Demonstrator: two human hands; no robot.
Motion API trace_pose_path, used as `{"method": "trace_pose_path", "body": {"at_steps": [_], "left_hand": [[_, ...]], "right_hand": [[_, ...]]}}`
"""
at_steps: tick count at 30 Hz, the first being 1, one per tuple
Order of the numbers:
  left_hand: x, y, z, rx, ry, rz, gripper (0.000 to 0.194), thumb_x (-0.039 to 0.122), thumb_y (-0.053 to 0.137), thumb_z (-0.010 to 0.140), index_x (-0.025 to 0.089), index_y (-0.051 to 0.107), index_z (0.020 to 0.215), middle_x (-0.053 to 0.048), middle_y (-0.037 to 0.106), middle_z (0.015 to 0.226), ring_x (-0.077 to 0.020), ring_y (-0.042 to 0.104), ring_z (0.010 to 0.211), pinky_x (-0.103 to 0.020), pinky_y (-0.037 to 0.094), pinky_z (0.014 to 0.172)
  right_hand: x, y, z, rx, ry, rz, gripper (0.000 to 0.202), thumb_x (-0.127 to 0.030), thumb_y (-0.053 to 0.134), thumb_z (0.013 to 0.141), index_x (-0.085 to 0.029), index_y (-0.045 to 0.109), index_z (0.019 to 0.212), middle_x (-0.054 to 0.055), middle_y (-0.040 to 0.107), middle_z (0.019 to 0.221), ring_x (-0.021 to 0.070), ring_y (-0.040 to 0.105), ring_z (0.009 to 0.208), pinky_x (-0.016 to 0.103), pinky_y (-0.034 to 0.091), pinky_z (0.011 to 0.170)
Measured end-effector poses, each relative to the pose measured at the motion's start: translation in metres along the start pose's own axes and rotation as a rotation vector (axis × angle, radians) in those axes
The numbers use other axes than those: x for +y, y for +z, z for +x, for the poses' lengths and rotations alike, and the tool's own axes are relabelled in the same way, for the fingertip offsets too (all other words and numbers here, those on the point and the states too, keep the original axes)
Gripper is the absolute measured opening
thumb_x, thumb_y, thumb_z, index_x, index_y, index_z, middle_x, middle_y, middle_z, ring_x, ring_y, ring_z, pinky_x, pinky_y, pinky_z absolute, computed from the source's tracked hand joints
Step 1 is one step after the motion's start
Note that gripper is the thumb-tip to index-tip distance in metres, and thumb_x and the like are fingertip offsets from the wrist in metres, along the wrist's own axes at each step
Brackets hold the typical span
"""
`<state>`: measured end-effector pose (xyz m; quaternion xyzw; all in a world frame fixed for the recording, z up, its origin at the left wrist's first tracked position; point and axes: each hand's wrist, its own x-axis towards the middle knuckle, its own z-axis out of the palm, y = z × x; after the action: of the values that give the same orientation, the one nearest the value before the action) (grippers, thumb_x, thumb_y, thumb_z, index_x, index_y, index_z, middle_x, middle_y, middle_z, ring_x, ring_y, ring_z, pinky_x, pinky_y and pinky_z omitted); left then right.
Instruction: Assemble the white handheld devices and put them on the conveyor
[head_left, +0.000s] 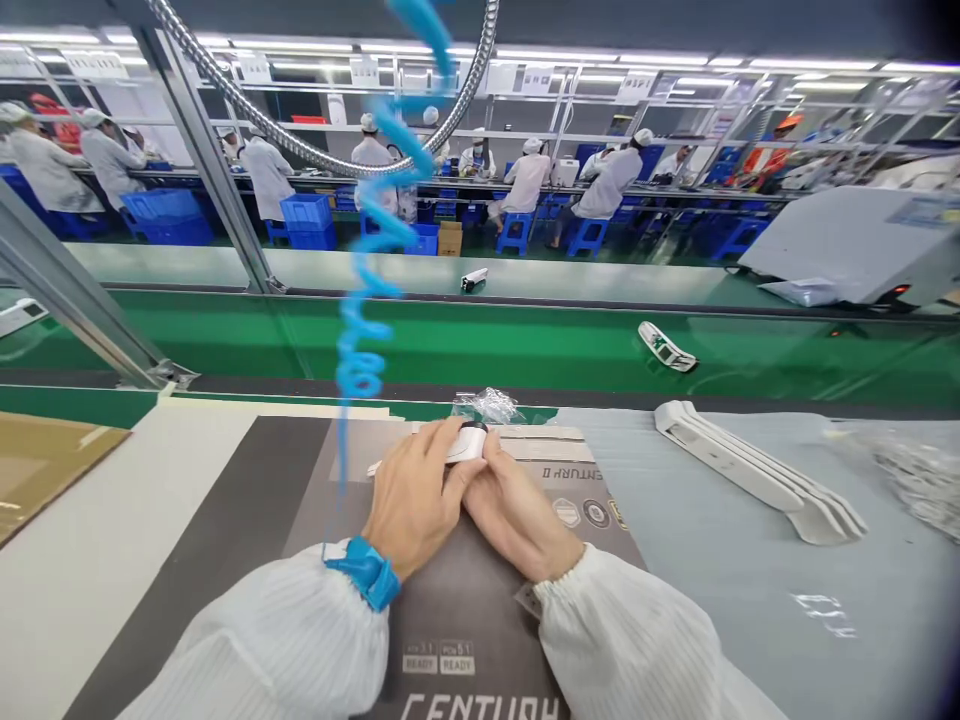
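Observation:
Both of my hands meet around a white plastic part with a dark end, over a grey printed cardboard sheet. My left hand, with a blue strap at its wrist, wraps the part from the left and above. The fingers of my right hand press against its right side, palm turned inward. Most of the part is hidden by my fingers; a thin white tip shows left of my left hand. Just beyond the hands, a small clear plastic bag lies at the sheet's far edge.
Stacked white curved parts lie to the right, near plastic bags. A green conveyor crosses ahead, carrying a white part. A blue coiled cord hangs at centre left. Metal posts stand left; people sit beyond.

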<state>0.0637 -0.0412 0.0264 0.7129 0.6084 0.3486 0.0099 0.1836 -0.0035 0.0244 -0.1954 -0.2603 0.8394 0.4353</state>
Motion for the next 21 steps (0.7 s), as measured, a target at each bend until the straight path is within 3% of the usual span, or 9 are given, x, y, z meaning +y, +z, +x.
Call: {"method": "trace_pose_path", "body": {"at_steps": [6,10,12,14,16,18,21], "left_hand": [[0.005,0.005,-0.002,0.043,0.035,-0.086,0.041,0.038,0.045,0.099,0.021,0.049,0.135,-0.01,0.06,0.132,-0.0253,0.06,0.114,-0.04,0.05,0.095],[-0.005,-0.002,0.002,-0.11,-0.028,-0.218,0.043,0.038,0.051,0.096,0.028,0.047,0.138,-0.006,0.06,0.133,-0.0239,0.059,0.117,-0.039,0.049,0.097],[-0.014,-0.009,0.006,-0.188,-0.139,-0.257,0.044,0.042,0.055,0.093,0.028,0.051,0.134,-0.006,0.066,0.124,-0.0248,0.064,0.109,-0.038,0.052,0.088],[-0.026,-0.017,0.013,-0.292,-0.35,-0.386,0.041,0.049,0.053,0.092,0.023,0.057,0.123,-0.008,0.072,0.103,-0.0219,0.069,0.083,-0.032,0.053,0.067],[-0.041,-0.027,0.026,-0.375,-0.587,-0.553,0.042,0.052,0.047,0.094,0.016,0.058,0.114,-0.007,0.071,0.082,-0.0147,0.061,0.054,-0.025,0.045,0.047],[-0.06,-0.038,0.045,-0.328,-0.706,-0.548,0.04,0.046,0.045,0.097,0.012,0.056,0.115,-0.006,0.07,0.077,-0.0099,0.053,0.045,-0.022,0.04,0.042],[-0.094,-0.049,0.081,-0.137,-0.669,-0.245,0.035,0.029,0.048,0.098,0.012,0.048,0.128,-0.007,0.071,0.091,-0.0094,0.061,0.062,-0.022,0.049,0.055]], "right_hand": [[-0.002,-0.002,-0.002,0.042,-0.06,-0.013,0.03,-0.044,0.073,0.081,-0.021,0.069,0.1,0.004,0.07,0.106,0.022,0.058,0.115,0.038,0.041,0.107],[-0.006,-0.008,0.002,-0.003,-0.04,-0.043,0.033,-0.05,0.064,0.088,-0.021,0.069,0.103,0.004,0.07,0.106,0.0214,0.06,0.112,0.039,0.042,0.106],[-0.007,-0.012,0.005,0.014,-0.069,-0.049,0.036,-0.052,0.059,0.09,-0.02,0.069,0.103,0.005,0.069,0.109,0.0213,0.06,0.113,0.038,0.042,0.107],[-0.006,-0.016,0.008,0.046,-0.06,-0.068,0.038,-0.053,0.057,0.091,-0.019,0.068,0.106,0.007,0.069,0.115,0.021,0.06,0.117,0.038,0.041,0.11],[-0.006,-0.018,0.009,0.09,-0.024,-0.097,0.038,-0.05,0.059,0.091,-0.019,0.067,0.111,0.009,0.067,0.123,0.0211,0.062,0.116,0.039,0.04,0.111],[-0.006,-0.019,0.009,0.128,0.002,-0.118,0.036,-0.047,0.062,0.09,-0.018,0.065,0.113,0.01,0.066,0.128,0.0214,0.064,0.113,0.041,0.042,0.11],[-0.007,-0.017,0.008,0.167,0.006,-0.135,0.032,-0.042,0.065,0.089,-0.018,0.065,0.112,0.011,0.065,0.129,0.0205,0.065,0.109,0.04,0.044,0.108]]}}
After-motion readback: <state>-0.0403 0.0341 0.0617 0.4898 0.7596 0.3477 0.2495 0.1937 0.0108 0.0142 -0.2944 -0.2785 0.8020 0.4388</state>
